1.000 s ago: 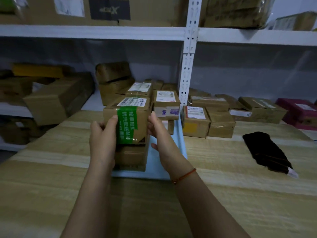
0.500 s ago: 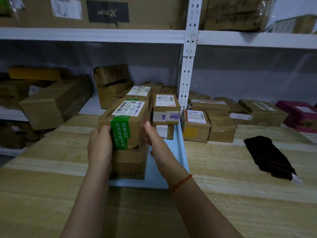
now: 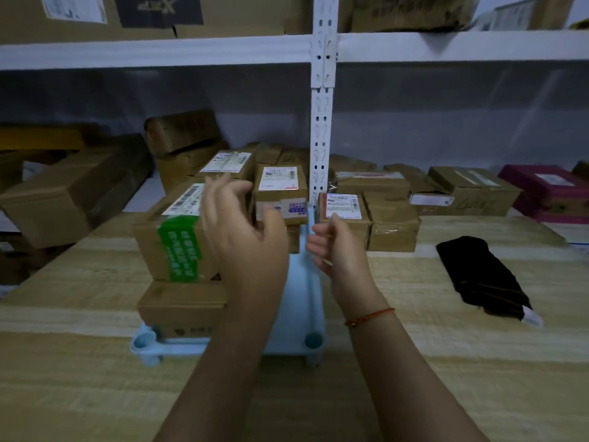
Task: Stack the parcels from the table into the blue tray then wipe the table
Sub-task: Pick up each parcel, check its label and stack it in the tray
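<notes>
Both hands are up over the blue tray at centre frame, and neither one grasps anything. The left hand hangs with fingers loosely spread, blurred, just in front of the green-taped parcel. That parcel sits on top of a plain box in the tray's left half. The right hand has its fingers curled in, empty, above the tray's right rim. Further back in the tray stands a labelled parcel. To the right, on the wooden table, two more parcels wait just beside the tray, and a black cloth lies at right of frame.
</notes>
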Demonstrator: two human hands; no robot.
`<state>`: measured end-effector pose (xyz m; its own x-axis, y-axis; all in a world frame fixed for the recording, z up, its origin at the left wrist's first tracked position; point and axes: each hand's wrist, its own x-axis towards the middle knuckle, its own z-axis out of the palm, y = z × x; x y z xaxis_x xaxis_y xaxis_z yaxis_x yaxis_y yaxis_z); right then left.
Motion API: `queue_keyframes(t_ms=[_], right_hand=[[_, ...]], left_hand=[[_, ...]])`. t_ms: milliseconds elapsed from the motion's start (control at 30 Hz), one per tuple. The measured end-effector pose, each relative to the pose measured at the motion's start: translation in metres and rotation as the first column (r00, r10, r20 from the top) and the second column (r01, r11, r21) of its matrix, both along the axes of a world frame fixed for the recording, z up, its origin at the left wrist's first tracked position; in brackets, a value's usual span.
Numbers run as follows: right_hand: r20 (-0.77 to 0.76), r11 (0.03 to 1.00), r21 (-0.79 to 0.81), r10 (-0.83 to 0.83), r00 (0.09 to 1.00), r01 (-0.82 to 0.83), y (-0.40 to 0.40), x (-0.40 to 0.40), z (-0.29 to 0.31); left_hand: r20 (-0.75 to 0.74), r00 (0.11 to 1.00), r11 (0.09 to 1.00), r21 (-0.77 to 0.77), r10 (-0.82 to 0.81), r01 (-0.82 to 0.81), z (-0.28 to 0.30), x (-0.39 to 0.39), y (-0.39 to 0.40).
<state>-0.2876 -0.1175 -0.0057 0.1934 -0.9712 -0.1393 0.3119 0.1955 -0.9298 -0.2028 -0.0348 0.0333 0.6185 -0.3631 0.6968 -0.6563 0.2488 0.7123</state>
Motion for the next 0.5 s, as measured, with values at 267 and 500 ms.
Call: queue_keyframes(t_ms=[267, 500], right_hand=[[-0.15, 0.954, 0.051, -0.284, 0.947, 0.295, -0.057, -0.066, -0.024], [-0.385, 0.972, 0.002, -0.216, 0.897, 0.235, -0.103, -0.083, -0.045]], left_hand=[[-0.104, 0.942, 0.726, 0.612, -0.32, 0.314, -0.027, -0.048, -0.097], [-0.262, 0.896, 0.526, 0.736, -0.358, 0.425, -0.052, -0.045, -0.157]])
